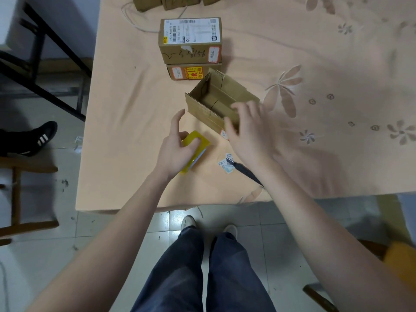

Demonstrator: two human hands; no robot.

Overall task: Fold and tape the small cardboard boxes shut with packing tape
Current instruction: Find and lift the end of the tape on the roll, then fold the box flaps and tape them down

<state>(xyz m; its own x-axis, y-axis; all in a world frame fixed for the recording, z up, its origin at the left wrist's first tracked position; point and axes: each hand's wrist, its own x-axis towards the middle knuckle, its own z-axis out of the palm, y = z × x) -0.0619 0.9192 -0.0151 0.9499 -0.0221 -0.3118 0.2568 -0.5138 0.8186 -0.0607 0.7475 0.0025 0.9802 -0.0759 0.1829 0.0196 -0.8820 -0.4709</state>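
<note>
An open small cardboard box lies on the peach tablecloth, its flaps standing up and its inside empty. My right hand hovers at the box's near right corner, blurred, fingers spread, holding nothing. My left hand rests on a yellow tape dispenser that lies on the cloth to the left of the box, fingers curled over it. Two closed boxes stand stacked behind: a labelled one on top of a lower one.
More cardboard boxes line the table's far edge, with a thin cord near them. A torn label and a dark blade-like tool lie near the front edge. Black table legs, another person's shoe and wooden chairs stand to the left.
</note>
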